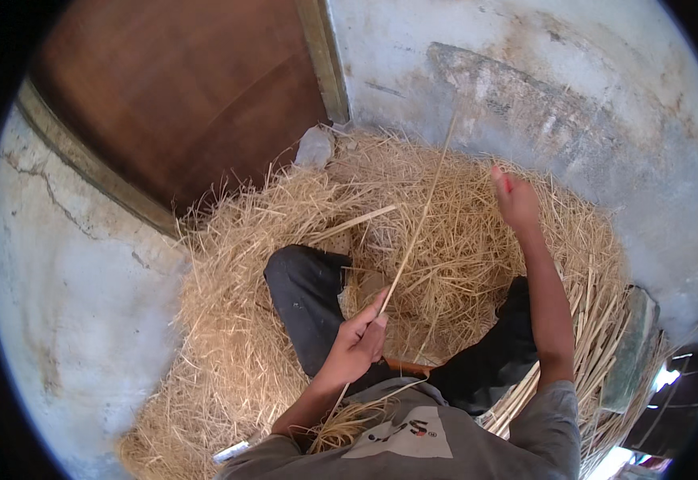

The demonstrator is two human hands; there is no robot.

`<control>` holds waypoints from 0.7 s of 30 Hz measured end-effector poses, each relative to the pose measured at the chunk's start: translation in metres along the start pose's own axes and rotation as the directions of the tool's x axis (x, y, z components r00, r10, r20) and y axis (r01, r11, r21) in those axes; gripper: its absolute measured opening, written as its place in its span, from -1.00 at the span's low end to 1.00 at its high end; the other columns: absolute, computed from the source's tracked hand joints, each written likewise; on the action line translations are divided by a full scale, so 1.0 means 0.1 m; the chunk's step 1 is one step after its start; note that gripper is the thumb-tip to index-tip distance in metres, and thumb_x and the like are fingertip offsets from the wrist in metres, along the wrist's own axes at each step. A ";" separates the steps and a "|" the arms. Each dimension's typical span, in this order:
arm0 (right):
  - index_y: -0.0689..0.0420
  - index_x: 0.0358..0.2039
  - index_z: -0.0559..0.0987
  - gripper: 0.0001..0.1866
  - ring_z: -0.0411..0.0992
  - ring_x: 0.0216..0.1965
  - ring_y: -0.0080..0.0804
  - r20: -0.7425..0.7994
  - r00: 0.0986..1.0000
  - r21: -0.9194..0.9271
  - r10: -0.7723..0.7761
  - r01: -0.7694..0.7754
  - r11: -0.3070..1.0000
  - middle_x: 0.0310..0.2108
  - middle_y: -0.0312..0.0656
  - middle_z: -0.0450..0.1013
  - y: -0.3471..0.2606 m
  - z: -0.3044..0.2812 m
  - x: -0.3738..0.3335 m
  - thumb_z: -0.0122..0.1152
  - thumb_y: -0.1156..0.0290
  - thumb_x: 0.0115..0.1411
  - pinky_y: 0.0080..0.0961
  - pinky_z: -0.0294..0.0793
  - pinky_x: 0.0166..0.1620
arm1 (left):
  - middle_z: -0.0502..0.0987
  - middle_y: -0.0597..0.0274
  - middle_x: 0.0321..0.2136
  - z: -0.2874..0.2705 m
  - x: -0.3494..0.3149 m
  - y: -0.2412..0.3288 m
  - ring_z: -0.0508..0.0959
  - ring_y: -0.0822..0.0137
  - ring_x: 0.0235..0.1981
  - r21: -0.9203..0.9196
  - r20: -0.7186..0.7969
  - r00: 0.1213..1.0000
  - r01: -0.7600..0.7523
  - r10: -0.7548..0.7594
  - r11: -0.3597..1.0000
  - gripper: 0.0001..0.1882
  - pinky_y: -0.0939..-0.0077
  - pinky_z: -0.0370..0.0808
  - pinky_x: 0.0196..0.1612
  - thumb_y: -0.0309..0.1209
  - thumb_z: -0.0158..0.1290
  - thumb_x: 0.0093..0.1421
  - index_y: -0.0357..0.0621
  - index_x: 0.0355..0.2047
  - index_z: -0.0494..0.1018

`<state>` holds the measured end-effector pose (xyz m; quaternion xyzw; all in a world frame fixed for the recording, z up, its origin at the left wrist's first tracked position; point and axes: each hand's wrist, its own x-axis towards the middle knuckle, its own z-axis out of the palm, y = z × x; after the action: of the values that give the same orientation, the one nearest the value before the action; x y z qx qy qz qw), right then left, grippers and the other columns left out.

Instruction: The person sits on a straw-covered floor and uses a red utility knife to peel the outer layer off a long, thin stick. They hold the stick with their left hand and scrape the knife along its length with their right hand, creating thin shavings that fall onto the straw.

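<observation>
Floor: hidden under a deep, loose spread of pale straw-like shavings [229, 336], heaped up to both walls. Brown door [189, 96] in a wooden frame, upper left; right wall [645, 152] of blue-grey plaster, stained and scraped; left wall [61, 264] cracked. Pale block [314, 148] by the door frame. Lower right: bundle of longer strips [593, 328], greenish slab [633, 348] beside it.

Long thin strip [415, 238] slants above the shavings, between the seated person's knees. Left hand [361, 342]: grip closed on it, low down. Right hand [517, 204]: grip curled tight, apart from the strip; red shows near the thumb, blurred, cannot tell if held.
</observation>
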<state>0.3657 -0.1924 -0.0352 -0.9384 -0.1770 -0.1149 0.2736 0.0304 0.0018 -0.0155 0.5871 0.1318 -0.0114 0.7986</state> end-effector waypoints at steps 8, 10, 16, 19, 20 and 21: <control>0.06 -0.64 0.43 -0.44 0.34 -0.73 -0.19 0.072 0.698 0.097 -0.713 0.706 0.701 -0.75 -0.21 0.32 -0.63 0.06 -0.77 0.19 -0.24 0.04 -0.29 0.32 -0.56 | 0.15 0.45 -0.71 0.08 0.07 -0.06 0.12 0.61 -0.71 0.038 -0.042 0.999 -0.002 0.004 0.999 -0.55 0.71 0.16 -0.62 -0.41 -0.22 0.41 -0.24 0.28 0.15; 0.06 -0.65 0.42 -0.42 0.34 -0.73 -0.21 0.064 0.660 0.091 -0.748 0.743 0.663 -0.75 -0.22 0.31 -0.67 0.11 -0.87 0.19 -0.27 0.02 -0.31 0.30 -0.57 | 0.15 0.45 -0.72 0.08 0.06 -0.01 0.12 0.61 -0.71 0.066 -0.047 0.999 -0.003 0.006 0.998 -0.55 0.71 0.16 -0.62 -0.39 -0.21 0.41 -0.23 0.28 0.15; 0.07 -0.66 0.38 -0.36 0.33 -0.73 -0.24 -0.110 0.663 -0.009 -0.740 0.744 0.668 -0.76 -0.22 0.29 -0.68 0.18 -0.84 0.18 -0.34 -0.03 -0.32 0.27 -0.58 | 0.22 0.46 -0.68 0.07 0.00 0.00 0.19 0.64 -0.67 0.172 -0.050 0.997 -0.052 0.061 0.984 -0.53 0.74 0.15 -0.58 -0.35 -0.19 0.42 -0.18 0.30 0.14; 0.07 -0.66 0.38 -0.35 0.32 -0.74 -0.25 -0.117 0.639 0.002 -0.760 0.766 0.643 -0.76 -0.23 0.28 -0.66 0.16 -0.79 0.17 -0.34 -0.03 -0.34 0.26 -0.59 | 0.23 0.46 -0.68 0.10 -0.03 0.06 0.19 0.65 -0.66 0.199 -0.054 0.998 -0.032 0.044 0.979 -0.52 0.74 0.16 -0.57 -0.33 -0.19 0.42 -0.18 0.30 0.14; 0.07 -0.66 0.37 -0.35 0.32 -0.74 -0.26 -0.110 0.621 0.020 -0.776 0.782 0.622 -0.76 -0.23 0.28 -0.67 0.13 -0.80 0.17 -0.34 -0.03 -0.35 0.26 -0.59 | 0.23 0.46 -0.68 0.10 -0.03 0.07 0.20 0.65 -0.66 0.199 -0.057 0.997 -0.034 0.046 0.979 -0.52 0.74 0.16 -0.57 -0.32 -0.19 0.42 -0.18 0.30 0.13; 0.06 -0.66 0.37 -0.36 0.31 -0.74 -0.26 -0.102 0.601 0.037 -0.793 0.799 0.601 -0.76 -0.24 0.27 -0.67 0.10 -0.81 0.16 -0.34 -0.02 -0.36 0.26 -0.59 | 0.23 0.46 -0.67 0.10 -0.03 0.06 0.20 0.64 -0.66 0.198 -0.060 0.997 -0.036 0.049 0.980 -0.52 0.73 0.17 -0.56 -0.32 -0.19 0.42 -0.19 0.30 0.13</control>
<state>0.2661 -0.1554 -0.0373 -0.7450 -0.5701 -0.2527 0.2369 0.0303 -0.0066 -0.0062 0.6660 0.1431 0.0114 0.7320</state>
